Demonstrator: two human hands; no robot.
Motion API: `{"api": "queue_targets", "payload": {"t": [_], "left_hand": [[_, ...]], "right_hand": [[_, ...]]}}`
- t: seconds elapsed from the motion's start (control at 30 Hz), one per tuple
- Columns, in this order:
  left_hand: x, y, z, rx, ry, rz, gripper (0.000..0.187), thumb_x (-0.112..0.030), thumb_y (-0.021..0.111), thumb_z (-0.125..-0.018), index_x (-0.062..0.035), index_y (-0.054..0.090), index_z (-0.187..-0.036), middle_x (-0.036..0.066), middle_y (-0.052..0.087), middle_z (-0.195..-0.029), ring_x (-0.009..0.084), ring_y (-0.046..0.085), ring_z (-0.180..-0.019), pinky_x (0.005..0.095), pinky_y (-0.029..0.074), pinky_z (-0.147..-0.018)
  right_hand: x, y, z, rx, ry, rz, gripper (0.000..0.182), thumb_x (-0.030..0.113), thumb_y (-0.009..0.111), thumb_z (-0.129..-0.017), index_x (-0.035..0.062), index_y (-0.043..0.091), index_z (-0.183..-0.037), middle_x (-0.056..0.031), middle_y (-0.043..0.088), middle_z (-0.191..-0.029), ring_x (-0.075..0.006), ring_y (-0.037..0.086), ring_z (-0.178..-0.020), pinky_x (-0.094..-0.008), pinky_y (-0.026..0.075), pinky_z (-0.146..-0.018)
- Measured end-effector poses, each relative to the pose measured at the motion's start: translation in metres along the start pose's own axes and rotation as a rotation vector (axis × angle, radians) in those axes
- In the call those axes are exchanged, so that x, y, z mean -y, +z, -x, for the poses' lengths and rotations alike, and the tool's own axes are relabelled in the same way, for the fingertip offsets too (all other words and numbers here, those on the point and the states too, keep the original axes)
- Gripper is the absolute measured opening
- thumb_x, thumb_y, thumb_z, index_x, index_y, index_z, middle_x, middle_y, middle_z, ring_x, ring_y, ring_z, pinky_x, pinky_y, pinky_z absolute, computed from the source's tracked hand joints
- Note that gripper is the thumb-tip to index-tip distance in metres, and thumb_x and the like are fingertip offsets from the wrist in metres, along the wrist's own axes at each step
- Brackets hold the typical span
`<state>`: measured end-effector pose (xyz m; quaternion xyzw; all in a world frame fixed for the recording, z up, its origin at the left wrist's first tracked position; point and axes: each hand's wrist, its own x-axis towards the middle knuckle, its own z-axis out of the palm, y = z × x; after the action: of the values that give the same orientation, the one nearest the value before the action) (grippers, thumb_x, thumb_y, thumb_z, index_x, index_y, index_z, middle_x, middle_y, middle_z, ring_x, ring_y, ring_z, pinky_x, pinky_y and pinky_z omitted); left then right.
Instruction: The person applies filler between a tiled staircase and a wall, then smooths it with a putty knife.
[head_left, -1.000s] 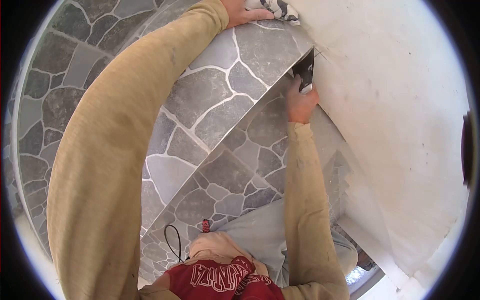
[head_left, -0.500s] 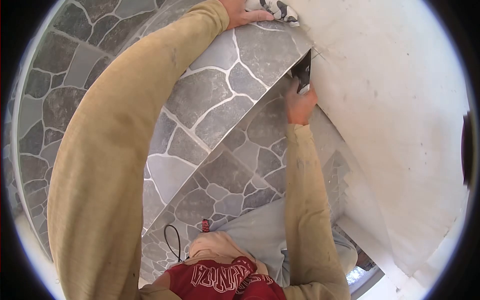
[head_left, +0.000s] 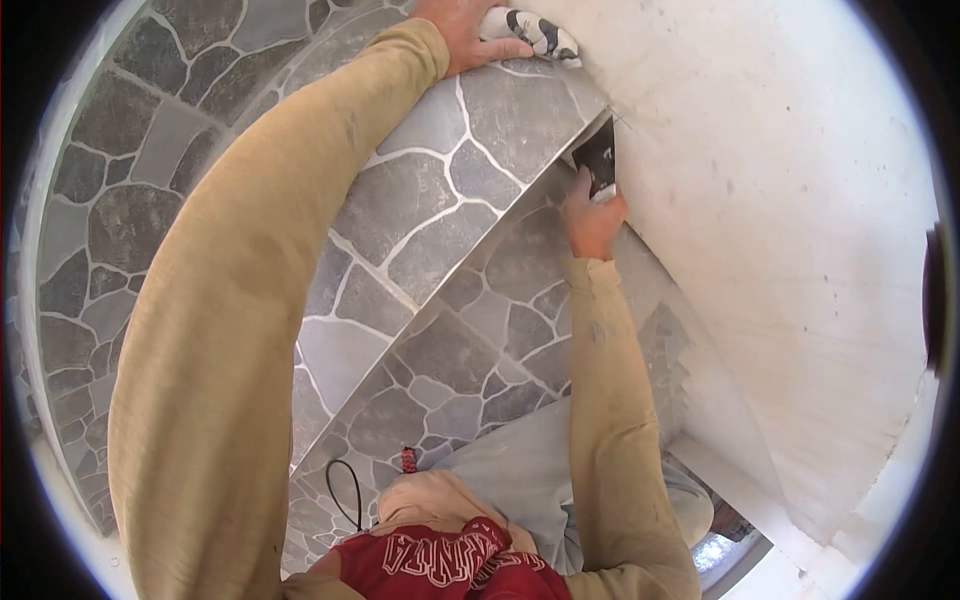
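At the top of the head view, my left hand (head_left: pixel 462 35) is closed round a bundled black-and-white cloth (head_left: pixel 545 38), its thumb stretched along the near side. The cloth rests on the stone-patterned step (head_left: pixel 420 205) close to the wall. Lower and to the right, my right hand (head_left: pixel 594 218) grips a black, flat-bladed scraper (head_left: pixel 597 158). Its blade points up into the corner where the step's front edge meets the pale wall. My right fingers partly cover the scraper's lower end, so its handle is hidden.
The white wall (head_left: pixel 760 200) rises along the right side, with marks on its surface. A lower stone-patterned step (head_left: pixel 450 350) lies beneath the first one's edge. My knees and red-lettered clothing (head_left: pixel 440 550) fill the bottom; a black cord loop (head_left: pixel 345 490) hangs there.
My right hand has drawn the scraper slightly down from the corner, and its blade has turned to show more of its face. My left hand and the cloth have shifted a little left in view.
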<state>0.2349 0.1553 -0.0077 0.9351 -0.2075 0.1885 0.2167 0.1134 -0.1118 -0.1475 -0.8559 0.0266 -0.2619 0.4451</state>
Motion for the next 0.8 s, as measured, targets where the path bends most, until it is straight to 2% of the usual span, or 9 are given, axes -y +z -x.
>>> {"api": "queue_targets", "payload": {"t": [0.1,0.2,0.27,0.3,0.37,0.4,0.53,0.7,0.8], "left_hand": [[0.002,0.011,0.008,-0.061,0.016,-0.015,0.065,-0.056,0.081,-0.074,-0.0075,0.064,-0.114,0.023,0.055,-0.108,0.0419,0.057,-0.102,0.0472,0.048,-0.089],[0.004,0.008,0.005,-0.075,0.052,0.010,0.066,-0.057,0.080,-0.074,-0.0077,0.064,-0.114,0.023,0.055,-0.108,0.0419,0.057,-0.102,0.0474,0.048,-0.089],[0.003,0.004,0.003,0.008,0.016,-0.017,0.066,-0.058,0.080,-0.075,-0.0080,0.064,-0.114,0.023,0.055,-0.108,0.0421,0.057,-0.101,0.0477,0.048,-0.090],[0.003,0.004,0.004,0.011,0.013,-0.015,0.066,-0.058,0.080,-0.075,-0.0080,0.064,-0.114,0.023,0.055,-0.108,0.0421,0.057,-0.101,0.0477,0.048,-0.090],[0.004,0.005,0.003,-0.007,0.025,-0.012,0.065,-0.058,0.080,-0.074,-0.0082,0.064,-0.113,0.023,0.055,-0.107,0.0421,0.057,-0.101,0.0478,0.048,-0.089],[0.002,0.007,0.003,-0.011,0.029,-0.010,0.065,-0.058,0.080,-0.074,-0.0082,0.064,-0.113,0.023,0.055,-0.107,0.0421,0.057,-0.101,0.0478,0.048,-0.089],[0.003,0.006,0.001,-0.032,0.024,-0.015,0.065,-0.057,0.081,-0.073,-0.0083,0.064,-0.113,0.023,0.055,-0.107,0.0421,0.058,-0.100,0.0482,0.048,-0.088],[0.001,0.006,0.005,-0.031,0.022,-0.005,0.064,-0.056,0.081,-0.074,-0.0087,0.063,-0.114,0.023,0.055,-0.108,0.0422,0.058,-0.102,0.0485,0.049,-0.089],[0.005,0.004,0.004,-0.068,0.058,-0.021,0.063,-0.055,0.081,-0.075,-0.0090,0.064,-0.114,0.024,0.055,-0.108,0.0426,0.058,-0.103,0.0485,0.049,-0.090]], "right_hand": [[-0.004,-0.004,0.007,0.040,-0.036,0.010,0.017,0.016,0.069,-0.089,-0.0004,0.071,-0.095,-0.0231,0.070,-0.087,-0.0397,0.068,-0.075,-0.0432,0.053,-0.071],[-0.004,-0.010,-0.005,0.037,0.093,-0.169,0.019,0.015,0.070,-0.088,-0.0031,0.070,-0.093,-0.0243,0.070,-0.086,-0.0392,0.069,-0.072,-0.0435,0.053,-0.067],[0.026,-0.030,-0.014,-0.039,0.227,-0.282,0.024,0.019,0.076,-0.085,-0.0032,0.070,-0.091,-0.0158,0.073,-0.083,-0.0219,0.071,-0.072,-0.0357,0.053,-0.067],[0.024,-0.029,-0.015,-0.036,0.230,-0.280,0.024,0.019,0.076,-0.085,-0.0032,0.070,-0.091,-0.0158,0.073,-0.083,-0.0219,0.071,-0.072,-0.0357,0.053,-0.067],[0.030,-0.027,-0.022,0.031,0.000,0.152,0.019,0.014,0.069,-0.088,-0.0042,0.069,-0.085,-0.0234,0.069,-0.078,-0.0382,0.068,-0.069,-0.0440,0.051,-0.063],[0.036,-0.019,-0.021,-0.055,-0.109,0.015,0.018,0.014,0.069,-0.087,-0.0032,0.068,-0.082,-0.0222,0.067,-0.072,-0.0391,0.067,-0.067,-0.0444,0.050,-0.061],[0.041,-0.017,-0.020,-0.123,-0.035,-0.039,0.017,0.013,0.068,-0.087,-0.0029,0.068,-0.081,-0.0221,0.066,-0.071,-0.0402,0.066,-0.066,-0.0450,0.050,-0.061],[0.052,-0.023,-0.021,-0.151,-0.248,0.113,0.014,0.011,0.067,-0.088,-0.0025,0.070,-0.085,-0.0219,0.067,-0.074,-0.0389,0.067,-0.069,-0.0455,0.051,-0.063],[0.044,-0.021,-0.023,-0.182,-0.218,0.075,0.014,0.011,0.067,-0.088,-0.0023,0.071,-0.086,-0.0229,0.067,-0.077,-0.0391,0.067,-0.071,-0.0454,0.051,-0.064]]}}
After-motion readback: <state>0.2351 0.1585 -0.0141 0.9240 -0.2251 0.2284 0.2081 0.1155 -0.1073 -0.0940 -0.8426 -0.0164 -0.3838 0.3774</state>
